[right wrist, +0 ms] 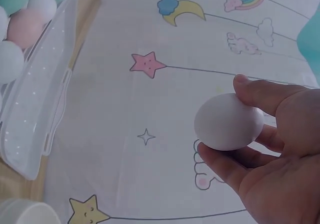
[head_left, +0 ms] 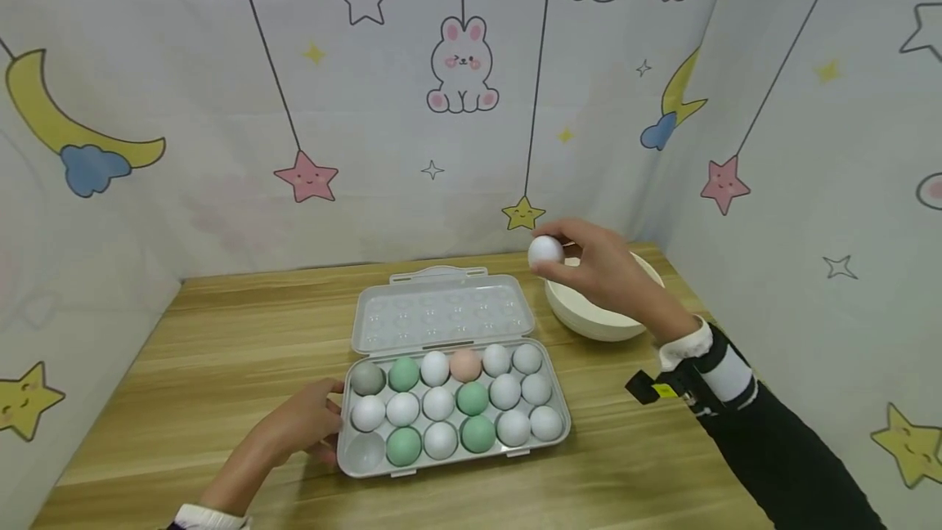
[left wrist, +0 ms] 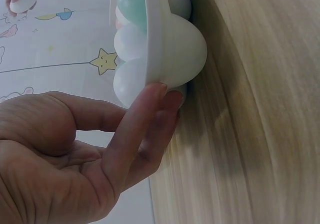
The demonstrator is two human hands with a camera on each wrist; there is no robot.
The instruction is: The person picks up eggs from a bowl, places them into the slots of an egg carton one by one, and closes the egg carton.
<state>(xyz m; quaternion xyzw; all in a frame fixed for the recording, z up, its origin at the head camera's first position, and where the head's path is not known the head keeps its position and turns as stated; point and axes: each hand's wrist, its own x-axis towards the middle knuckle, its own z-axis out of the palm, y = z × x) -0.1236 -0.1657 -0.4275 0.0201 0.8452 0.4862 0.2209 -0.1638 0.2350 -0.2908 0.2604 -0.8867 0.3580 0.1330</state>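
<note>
Right hand (head_left: 605, 272) raised above the cream bowl (head_left: 589, 319), fingers and thumb curled round a white egg (head_left: 545, 251). Left hand (head_left: 298, 430) flat on the table, straight fingers (left wrist: 142, 129) pressed to the near left corner of the open egg tray (head_left: 353, 458), gripping nothing. Tray nearly full of white, green, grey and pink eggs. Underneath, pale wood-grain tabletop (head_left: 206, 350); around, white curtain (head_left: 184, 105) printed with stars, moons, bunnies.

A wooden table (head_left: 184, 366) stands here. Around it hangs a curtain (head_left: 221, 105) printed with stars, moons and a bunny.
</note>
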